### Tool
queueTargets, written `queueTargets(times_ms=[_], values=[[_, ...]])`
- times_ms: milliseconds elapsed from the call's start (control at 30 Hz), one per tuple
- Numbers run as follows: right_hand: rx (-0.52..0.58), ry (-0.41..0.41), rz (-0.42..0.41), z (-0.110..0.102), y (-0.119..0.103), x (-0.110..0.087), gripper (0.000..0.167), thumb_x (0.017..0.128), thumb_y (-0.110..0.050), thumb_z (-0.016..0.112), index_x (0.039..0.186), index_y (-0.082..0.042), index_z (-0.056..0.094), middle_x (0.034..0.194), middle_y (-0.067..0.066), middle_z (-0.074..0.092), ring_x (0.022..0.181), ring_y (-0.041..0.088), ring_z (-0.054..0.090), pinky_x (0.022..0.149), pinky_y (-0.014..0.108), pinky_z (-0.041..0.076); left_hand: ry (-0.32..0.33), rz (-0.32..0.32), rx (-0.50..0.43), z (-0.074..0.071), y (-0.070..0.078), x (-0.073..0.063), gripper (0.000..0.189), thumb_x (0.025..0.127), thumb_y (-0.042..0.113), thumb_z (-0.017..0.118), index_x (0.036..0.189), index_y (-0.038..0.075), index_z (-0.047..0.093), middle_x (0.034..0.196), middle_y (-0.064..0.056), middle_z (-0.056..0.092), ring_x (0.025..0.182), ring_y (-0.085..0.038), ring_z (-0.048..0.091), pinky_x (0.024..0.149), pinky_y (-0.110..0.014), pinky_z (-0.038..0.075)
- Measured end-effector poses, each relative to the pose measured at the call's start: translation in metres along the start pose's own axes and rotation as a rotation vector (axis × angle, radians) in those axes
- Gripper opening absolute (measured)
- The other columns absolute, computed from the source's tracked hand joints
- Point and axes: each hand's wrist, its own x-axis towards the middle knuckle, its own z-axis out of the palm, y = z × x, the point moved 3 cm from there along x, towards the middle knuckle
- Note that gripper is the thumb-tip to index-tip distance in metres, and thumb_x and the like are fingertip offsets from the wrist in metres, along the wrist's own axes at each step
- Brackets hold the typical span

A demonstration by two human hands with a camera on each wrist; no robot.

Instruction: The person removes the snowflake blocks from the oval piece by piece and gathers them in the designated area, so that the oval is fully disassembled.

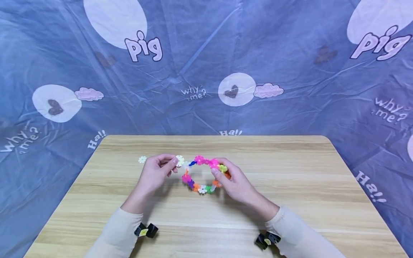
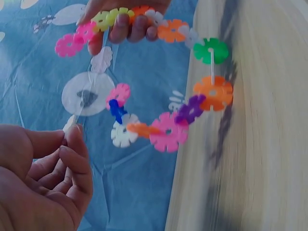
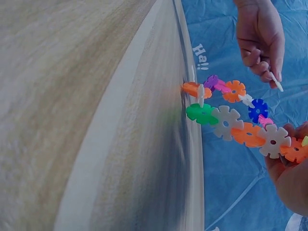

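A chain of colourful plastic snowflake discs curves round into a loop above the table. My right hand grips it by its right side, thumb in front, and the fingers show behind the yellow and orange discs in the left wrist view. That view also shows a gap between a pink disc at one end and another at the other end. Between thumb and fingertips, my left hand pinches a loose white snowflake disc, close to the left side of the loop. Edge-on, this disc looks thin in the right wrist view.
Another white snowflake disc lies on the wooden table, just left of my left hand. A blue printed cloth hangs behind and beside the table. Each sleeve carries a small black wrist device.
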Motion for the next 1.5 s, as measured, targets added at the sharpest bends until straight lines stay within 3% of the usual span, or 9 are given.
queueTargets(times_ms=[100, 333, 500, 767, 1100, 1500], values=[[-0.002, 0.001, -0.002, 0.0, -0.001, 0.0, 0.033, 0.111, -0.02, 0.061, 0.142, -0.008, 0.062, 0.136, 0.017, 0.068, 0.082, 0.012, 0.059, 0.082, 0.027, 0.056, 0.021, -0.006, 0.015, -0.007, -0.003, 0.0, 0.02, 0.105, 0.008, 0.068, 0.117, -0.007, 0.074, 0.081, -0.002, 0.075, 0.066, -0.009, 0.062, 0.059, -0.023, 0.052], [0.009, -0.009, -0.001, 0.001, -0.002, -0.001, 0.032, 0.111, -0.02, 0.061, 0.141, -0.009, 0.063, 0.111, 0.012, 0.068, 0.077, 0.012, 0.056, 0.074, 0.027, 0.055, 0.047, -0.001, 0.048, -0.021, -0.009, -0.001, 0.021, 0.106, 0.005, 0.065, 0.118, -0.01, 0.073, 0.079, -0.002, 0.074, 0.066, -0.009, 0.06, 0.058, -0.023, 0.05], [0.004, -0.005, -0.005, 0.001, -0.003, -0.001, 0.032, 0.111, -0.019, 0.061, 0.141, -0.008, 0.063, 0.112, 0.011, 0.068, 0.077, 0.012, 0.057, 0.075, 0.027, 0.055, 0.036, 0.009, 0.061, -0.026, -0.01, -0.002, 0.023, 0.105, 0.004, 0.064, 0.119, -0.012, 0.072, 0.08, -0.001, 0.073, 0.066, -0.009, 0.06, 0.059, -0.023, 0.051], [0.006, -0.008, -0.001, 0.001, -0.003, -0.003, 0.032, 0.111, -0.02, 0.061, 0.141, -0.009, 0.063, 0.106, 0.009, 0.067, 0.077, 0.012, 0.057, 0.074, 0.027, 0.056, 0.064, -0.048, 0.0, -0.035, -0.013, -0.003, 0.025, 0.104, 0.006, 0.069, 0.123, -0.01, 0.068, 0.086, 0.001, 0.077, 0.069, -0.004, 0.066, 0.061, -0.022, 0.053], [0.019, -0.014, -0.008, 0.001, -0.001, -0.005, 0.03, 0.111, -0.019, 0.061, 0.139, -0.008, 0.063, 0.1, 0.008, 0.065, 0.075, 0.011, 0.057, 0.071, 0.027, 0.055, 0.11, -0.024, 0.057, -0.05, -0.017, -0.008, 0.028, 0.103, 0.008, 0.072, 0.123, -0.011, 0.069, 0.083, 0.008, 0.07, 0.07, -0.004, 0.06, 0.062, -0.02, 0.051], [0.002, -0.01, -0.012, -0.001, -0.003, -0.005, 0.031, 0.111, -0.019, 0.061, 0.14, -0.008, 0.063, 0.097, 0.007, 0.064, 0.069, 0.008, 0.051, 0.066, 0.026, 0.051, 0.154, -0.064, 0.078, -0.07, -0.026, -0.01, 0.033, 0.104, 0.011, 0.072, 0.128, -0.011, 0.068, 0.086, 0.009, 0.07, 0.072, -0.002, 0.061, 0.062, -0.02, 0.052]])
